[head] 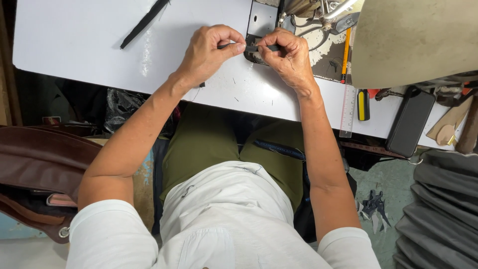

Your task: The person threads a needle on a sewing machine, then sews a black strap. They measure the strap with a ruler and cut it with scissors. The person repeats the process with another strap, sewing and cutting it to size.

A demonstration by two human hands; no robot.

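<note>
We are seated at a white worktable (99, 45) with both hands raised to the upper middle of the frame, right in front of the sewing machine (318, 20) whose metal parts show at the top edge. Between our hands runs a narrow dark strip (253, 48), apparently a thin strap or band, held level just above the table and close to the machine's bed. Our left hand (209, 50) is curled shut, thumb and forefinger pinching the strip's left end; our right hand (288, 56) is likewise closed, fingers bent down and nipping the strip's right part. As we judge it, the work is at the stage of readying or folding the strip: it does not lie under the needle, and no stitching on it can be made out. A second dark strip (144, 22) lies apart at the upper left of the table, untouched. To the right lie a clear ruler (347, 112), a yellow-handled tool (363, 104) and a black flat case (409, 122).
</note>
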